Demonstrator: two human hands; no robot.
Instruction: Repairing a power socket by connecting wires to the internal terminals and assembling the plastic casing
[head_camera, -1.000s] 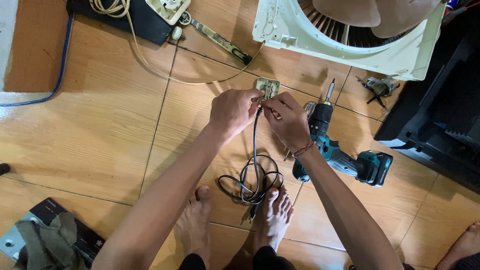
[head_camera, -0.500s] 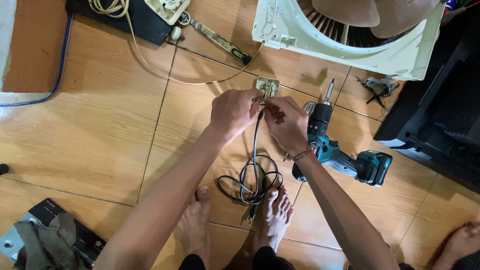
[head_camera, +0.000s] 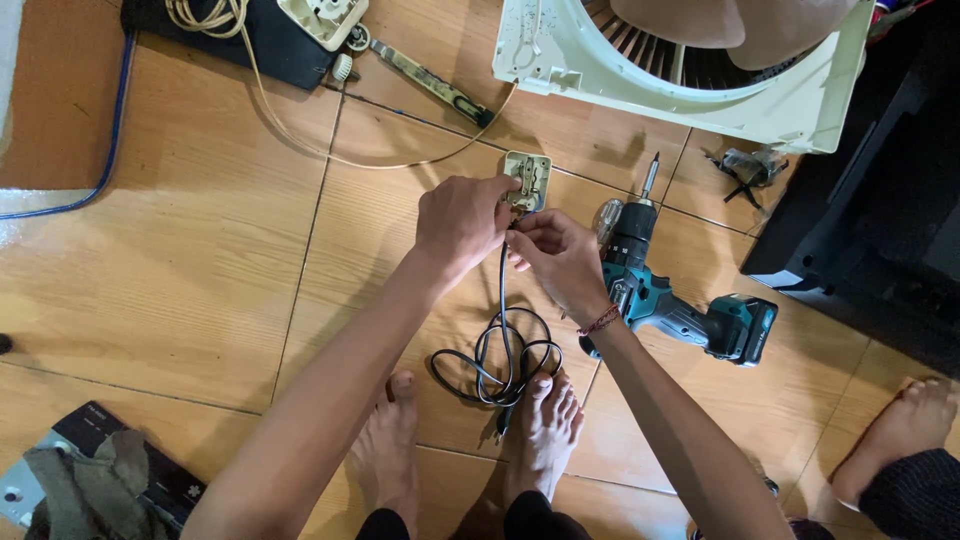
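Pinching with both hands, the person is working at a small pale switch plate (head_camera: 527, 180) that is lying on the tan floor tiles (head_camera: 200, 250). The left hand (head_camera: 462, 222) is closing its fingers around the plate's lower edge, where the end of a black cord (head_camera: 502, 300) is meeting it, while the right hand (head_camera: 556, 255) is gripping that same cord end just below the plate, fingertips pressing together on it. Away from the plate, toward the person, the cord is running straight down and gathering into a loose coil (head_camera: 497, 365) that is resting between the person's two bare feet (head_camera: 545, 425). Just to the right of the plate, a teal and black cordless drill (head_camera: 672, 300) is lying on its side, its bit pointing up the frame and its body passing behind the right wrist, which is wearing a thin red band (head_camera: 599, 322). Above and to the right of the plate, a white fan housing (head_camera: 640, 85) is sitting on the floor with its blades showing. Above and to the left of the plate, a screwdriver (head_camera: 430, 82) with a mottled handle is lying near a cream socket block (head_camera: 322, 18) and a pale cord (head_camera: 300, 140) curving across the tiles. Far to the lower right of the plate, another person's bare foot (head_camera: 900, 430) is showing.
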